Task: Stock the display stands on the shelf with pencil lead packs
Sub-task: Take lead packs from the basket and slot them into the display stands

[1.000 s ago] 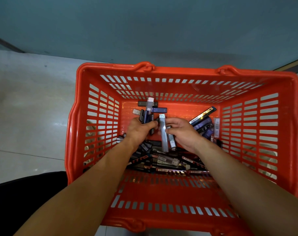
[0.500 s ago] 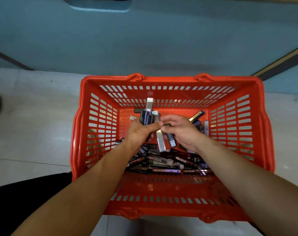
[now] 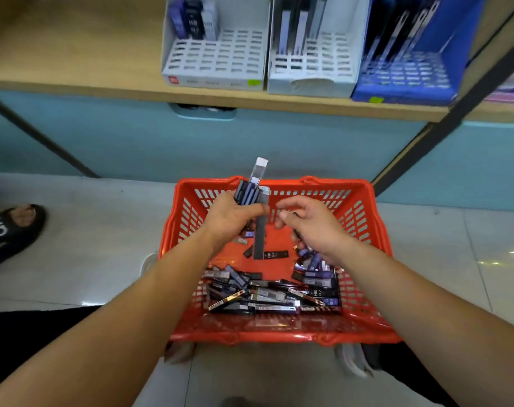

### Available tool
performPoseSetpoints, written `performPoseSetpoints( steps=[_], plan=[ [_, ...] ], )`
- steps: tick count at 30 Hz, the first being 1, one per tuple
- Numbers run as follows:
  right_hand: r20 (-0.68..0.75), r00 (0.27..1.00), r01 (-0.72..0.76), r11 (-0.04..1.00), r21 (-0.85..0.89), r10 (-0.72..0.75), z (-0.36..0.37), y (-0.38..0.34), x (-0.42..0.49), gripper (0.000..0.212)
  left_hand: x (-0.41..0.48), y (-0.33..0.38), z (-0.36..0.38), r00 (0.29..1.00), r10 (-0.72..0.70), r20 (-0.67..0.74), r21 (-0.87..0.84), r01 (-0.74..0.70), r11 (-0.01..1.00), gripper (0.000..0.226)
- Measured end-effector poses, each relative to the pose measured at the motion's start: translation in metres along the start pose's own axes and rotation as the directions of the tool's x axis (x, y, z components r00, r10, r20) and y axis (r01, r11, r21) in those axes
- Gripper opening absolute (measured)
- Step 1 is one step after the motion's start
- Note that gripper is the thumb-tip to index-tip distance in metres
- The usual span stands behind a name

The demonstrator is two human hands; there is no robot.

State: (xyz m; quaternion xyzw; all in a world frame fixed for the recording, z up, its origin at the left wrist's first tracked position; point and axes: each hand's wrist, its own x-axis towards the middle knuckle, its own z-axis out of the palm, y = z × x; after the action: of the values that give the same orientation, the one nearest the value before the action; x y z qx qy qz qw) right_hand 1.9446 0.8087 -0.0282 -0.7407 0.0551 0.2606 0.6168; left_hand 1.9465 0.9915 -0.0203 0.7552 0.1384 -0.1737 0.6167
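My left hand (image 3: 230, 218) grips a bundle of pencil lead packs (image 3: 249, 192) upright above the red basket (image 3: 279, 336); one long grey pack hangs down from the grip. Just to its right, my right hand (image 3: 311, 227) has curled fingers, and a thin dark pack shows under its palm. Several loose lead packs (image 3: 267, 295) lie piled at the basket's near side. On the wooden shelf (image 3: 102, 89) above stand two white display stands (image 3: 214, 63) (image 3: 311, 66) and a blue one (image 3: 402, 74), each with a few packs at the back.
The basket sits on a pale tiled floor in front of a teal cabinet face. A dark metal frame bar (image 3: 455, 113) slants across the shelf's right end. A person's foot in a black sandal (image 3: 11, 227) is at far left.
Both hands have risen out of the basket. The long grey pack went from my right hand into the left-hand bundle. The view tilted up, bringing the shelf and stands into sight.
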Motion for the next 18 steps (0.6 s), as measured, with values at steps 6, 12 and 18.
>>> performPoseSetpoints(
  steps=[6, 12, 18],
  plan=[
    [-0.031, 0.999, 0.032, 0.980, 0.199, -0.026, -0.002, -0.077, -0.033, 0.035, -0.038, 0.067, -0.026, 0.990, 0.132, -0.051, 0.038, -0.130, 0.991, 0.018],
    [0.067, 0.975, 0.200, 0.966, 0.165, -0.213, 0.005, -0.129, -0.063, 0.033, -0.078, 0.113, -0.061, 0.972, 0.235, 0.009, 0.055, -0.236, 0.970, 0.019],
    [0.031, 0.952, 0.294, 0.936, 0.194, -0.305, 0.011, -0.159, -0.075, 0.022, -0.111, 0.136, -0.080, 0.970, 0.244, 0.000, 0.060, -0.243, 0.968, 0.017]
  ],
)
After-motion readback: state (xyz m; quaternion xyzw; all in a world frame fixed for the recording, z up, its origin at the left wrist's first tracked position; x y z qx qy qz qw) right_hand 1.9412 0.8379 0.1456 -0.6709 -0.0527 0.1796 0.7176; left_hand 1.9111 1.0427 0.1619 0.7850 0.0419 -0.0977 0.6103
